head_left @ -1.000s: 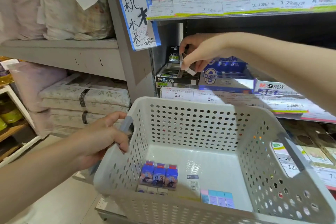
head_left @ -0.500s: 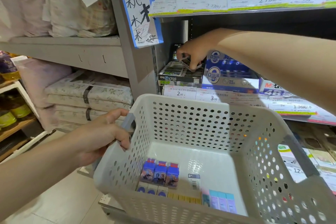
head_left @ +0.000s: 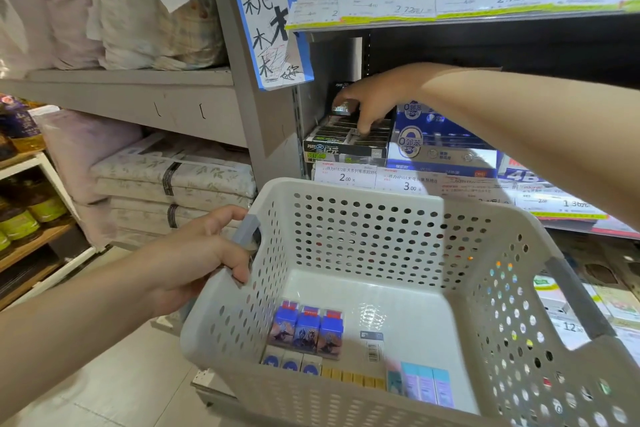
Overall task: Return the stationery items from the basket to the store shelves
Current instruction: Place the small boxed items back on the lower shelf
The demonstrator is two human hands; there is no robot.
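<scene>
Meanwhile my left hand (head_left: pixel 194 253) grips the basket (head_left: pixel 346 191) by its handle, keeping remaining erasers (head_left: pixel 306 331) reachable, as my right hand (head_left: pixel 372 104) presses loose fingertips into the black display box (head_left: pixel 346 142), seating stock.

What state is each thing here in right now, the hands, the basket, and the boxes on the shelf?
Left hand: grips the basket's grey handle.
Right hand: reaches into the black display box, fingertips down among its items; whether it holds one cannot be told.
Basket: held up and tilted, some small stationery packs left inside.
Black display box: open on top, nearly full.
Blue display box: open, on the shelf beside the black one.
</scene>
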